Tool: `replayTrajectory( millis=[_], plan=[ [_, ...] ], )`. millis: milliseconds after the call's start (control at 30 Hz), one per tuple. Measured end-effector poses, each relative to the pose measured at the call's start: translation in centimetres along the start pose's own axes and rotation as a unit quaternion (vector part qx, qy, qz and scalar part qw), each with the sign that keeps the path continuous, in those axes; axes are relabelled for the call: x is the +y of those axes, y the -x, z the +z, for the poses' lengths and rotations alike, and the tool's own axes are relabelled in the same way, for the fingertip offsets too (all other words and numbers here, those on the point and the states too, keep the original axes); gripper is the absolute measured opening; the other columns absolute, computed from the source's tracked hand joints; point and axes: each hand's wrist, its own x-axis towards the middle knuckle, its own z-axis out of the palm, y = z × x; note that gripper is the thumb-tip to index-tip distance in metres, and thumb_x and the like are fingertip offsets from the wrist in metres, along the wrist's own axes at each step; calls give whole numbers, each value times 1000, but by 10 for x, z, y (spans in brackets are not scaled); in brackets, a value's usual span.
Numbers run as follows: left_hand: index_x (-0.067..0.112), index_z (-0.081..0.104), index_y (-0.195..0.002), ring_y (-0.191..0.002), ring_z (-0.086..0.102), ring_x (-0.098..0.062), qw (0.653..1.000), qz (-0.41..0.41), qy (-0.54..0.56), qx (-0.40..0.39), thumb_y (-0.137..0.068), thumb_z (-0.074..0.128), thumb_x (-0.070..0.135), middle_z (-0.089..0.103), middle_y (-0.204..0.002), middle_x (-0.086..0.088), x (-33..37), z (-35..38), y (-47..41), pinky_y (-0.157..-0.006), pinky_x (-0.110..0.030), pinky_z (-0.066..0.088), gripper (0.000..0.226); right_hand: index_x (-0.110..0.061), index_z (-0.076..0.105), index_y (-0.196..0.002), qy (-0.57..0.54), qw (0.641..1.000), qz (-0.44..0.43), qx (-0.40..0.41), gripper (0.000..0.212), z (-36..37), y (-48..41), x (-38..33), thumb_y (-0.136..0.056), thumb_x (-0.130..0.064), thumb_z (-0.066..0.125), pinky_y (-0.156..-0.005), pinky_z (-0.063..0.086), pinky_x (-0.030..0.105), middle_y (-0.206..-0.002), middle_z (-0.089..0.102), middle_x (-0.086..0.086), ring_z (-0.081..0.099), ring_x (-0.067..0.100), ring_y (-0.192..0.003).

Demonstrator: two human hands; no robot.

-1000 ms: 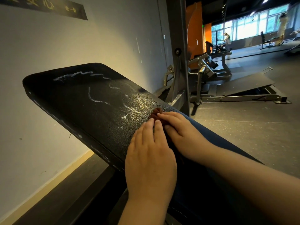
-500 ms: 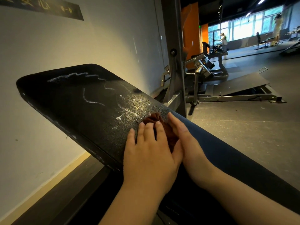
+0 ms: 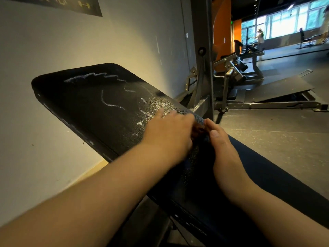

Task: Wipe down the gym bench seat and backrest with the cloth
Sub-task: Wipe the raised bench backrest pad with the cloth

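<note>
The black padded backrest [image 3: 92, 107] slopes up to the left and carries white chalky streaks [image 3: 111, 104]. A small reddish-brown cloth [image 3: 198, 130] lies on the pad near its right edge, mostly hidden between my hands. My left hand [image 3: 169, 134] lies over the cloth with fingers stretched forward, motion-blurred. My right hand [image 3: 222, 148] stands on its side beside it, thumb and forefinger curled at the cloth's right end. The darker lower pad [image 3: 270, 184] runs down to the right under my right forearm.
A pale wall [image 3: 53, 50] stands close on the left. A steel upright [image 3: 203, 50] rises just behind the bench. Beyond are a grey gym machine [image 3: 235, 68], a sloped metal plate [image 3: 277, 90] and open dark floor [image 3: 267, 136]. People stand far off by the windows.
Both hands slid with the cloth toward the pad's right edge. My left hand now covers the cloth, and my right hand turned onto its side. The camera shifted.
</note>
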Motion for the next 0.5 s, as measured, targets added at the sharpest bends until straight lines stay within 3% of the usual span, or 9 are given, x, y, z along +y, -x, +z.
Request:
replayTrajectory(
  millis=[67,133,233,333,400,500],
  plan=[
    [25,47,-128,-116,48,-25,996,-75,49,-2,-96,55,27,55,-127,-3,-20,-5,-18,-95,-43,41,34,-38,37,-152,8,1000,17,8,60,0,1,-4,-95,-54,34,-111,35,24,-137,51,-31,44,-16,-126],
    [24,50,-127,-106,50,-26,988,-121,99,4,-95,55,20,57,-123,-3,-23,-1,-28,-82,-43,43,33,-37,35,-154,20,999,21,30,54,0,1,-5,-101,-50,35,-110,32,19,-138,48,-33,39,-22,-125],
    [27,57,-126,-115,54,-30,984,-57,164,-28,-92,52,16,59,-126,-2,5,13,-18,-95,-45,49,36,-36,36,-152,4,998,27,57,44,-4,-1,1,-108,-40,35,-109,34,19,-129,48,-37,42,-22,-122],
    [27,55,-131,-130,47,-29,986,58,153,-27,-94,49,19,49,-143,2,20,25,5,-111,-46,39,39,-36,36,-151,-14,998,27,51,44,-3,-2,0,-107,-39,37,-108,36,20,-130,51,-34,46,-17,-123],
    [30,53,-135,-129,46,-26,989,73,126,-26,-95,48,19,45,-145,5,5,22,-1,-105,-42,44,43,-39,39,-148,-9,998,22,49,42,-1,-2,-1,-105,-41,39,-106,37,19,-128,53,-34,47,-18,-122],
    [26,56,-129,-118,49,-26,998,-7,57,-16,-95,54,18,50,-131,0,-26,12,-26,-86,-43,46,36,-38,40,-148,15,998,17,58,55,-2,-3,1,-95,-51,36,-106,31,15,-137,48,-33,39,-23,-123]
  ],
)
